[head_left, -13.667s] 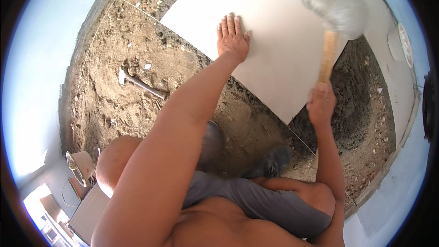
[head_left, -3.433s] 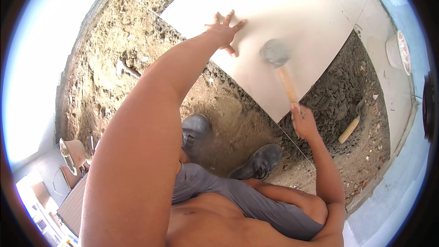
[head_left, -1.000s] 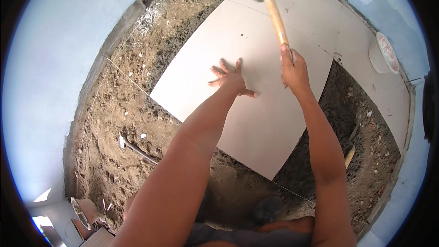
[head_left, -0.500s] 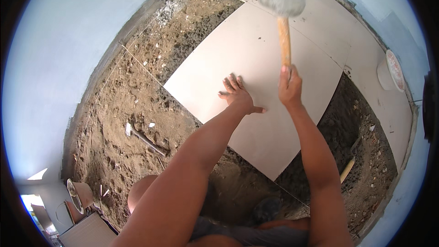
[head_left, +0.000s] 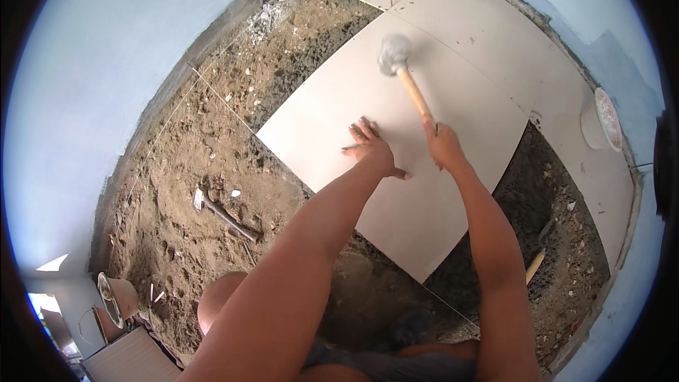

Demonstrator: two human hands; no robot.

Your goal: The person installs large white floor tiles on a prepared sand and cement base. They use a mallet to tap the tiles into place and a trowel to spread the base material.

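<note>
The left hand [head_left: 371,153] lies flat on the large pale tile [head_left: 424,205], fingers spread and thumb held out to the side. The right hand [head_left: 443,146] has its fingers wrapped round the wooden handle of the mallet [head_left: 394,55] — its grey head is over the tile's far part, though whether it touches cannot be told. The tile sits between rough soil [head_left: 163,170] on the left and dark mortar [head_left: 527,180] on the right. A hammer [head_left: 228,218] rests on the soil.

Dark grey shorts [head_left: 378,364], bare forearms [head_left: 495,240]
</note>
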